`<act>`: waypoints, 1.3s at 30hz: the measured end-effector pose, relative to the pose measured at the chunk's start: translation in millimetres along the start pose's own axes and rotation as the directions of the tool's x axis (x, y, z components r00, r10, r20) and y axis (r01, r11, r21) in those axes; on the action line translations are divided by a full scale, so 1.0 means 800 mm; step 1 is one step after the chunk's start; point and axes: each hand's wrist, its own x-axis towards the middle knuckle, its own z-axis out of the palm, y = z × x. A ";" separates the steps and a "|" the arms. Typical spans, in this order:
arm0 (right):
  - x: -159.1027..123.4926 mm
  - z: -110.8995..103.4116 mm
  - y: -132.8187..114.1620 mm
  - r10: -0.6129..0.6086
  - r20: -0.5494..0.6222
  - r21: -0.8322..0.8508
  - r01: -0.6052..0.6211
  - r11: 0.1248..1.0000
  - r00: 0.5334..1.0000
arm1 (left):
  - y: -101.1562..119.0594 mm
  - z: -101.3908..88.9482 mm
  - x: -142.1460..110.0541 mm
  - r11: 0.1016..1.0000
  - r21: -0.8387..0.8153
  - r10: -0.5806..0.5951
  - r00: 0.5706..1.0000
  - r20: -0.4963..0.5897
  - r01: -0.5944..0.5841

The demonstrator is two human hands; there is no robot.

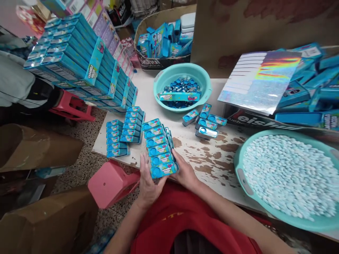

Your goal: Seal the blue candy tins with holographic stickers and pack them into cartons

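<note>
A row of several blue candy tins (159, 150), lids up and labelled "Caramelo Macizo", is at the table's front edge between my hands. My left hand (148, 181) presses the row's near left side, fingers stretched along it and thumb at the nearest tin. On the right side, my right hand (185, 171) grips the near end, its fingertips partly hidden. A blue display carton's edge (169, 135) shows along the row's right side. Left of it stand two more groups of tins, a taller row (131, 125) and a shorter row (115, 139).
Loose tins (208, 123) lie beyond my right hand. A teal basin (182, 68) holds small round caps and a flat carton. At right are a tub of pale candies (288, 176) and a silver sheet (254, 81). Stacked cartons (79, 60) and a pink stool (106, 183) are left.
</note>
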 end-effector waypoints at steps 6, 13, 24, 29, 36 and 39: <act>0.001 0.002 0.004 -0.003 -0.018 0.067 0.004 0.998 1.000 | 0.017 -0.019 0.023 0.896 0.235 0.328 0.918 0.224 -0.378; -0.003 -0.013 0.012 -0.017 0.033 0.337 0.005 0.942 0.999 | 0.021 -0.041 0.032 0.903 0.202 0.372 0.926 0.068 -0.378; -0.021 0.003 0.015 0.051 0.010 0.422 -0.050 0.905 0.999 | 0.012 -0.003 0.007 0.832 0.427 0.379 0.925 0.027 -0.353; -0.026 -0.010 0.016 -0.013 0.077 0.394 -0.019 0.919 0.997 | 0.009 0.001 0.002 0.837 0.427 0.324 0.939 0.117 -0.342; -0.030 -0.001 0.012 0.070 0.098 0.365 -0.102 0.926 0.993 | 0.022 0.012 -0.011 0.820 0.456 0.239 0.932 0.274 -0.345; -0.020 -0.016 0.007 0.148 0.115 0.379 -0.181 0.907 0.982 | 0.032 -0.014 0.011 0.894 0.320 0.208 0.922 0.327 -0.315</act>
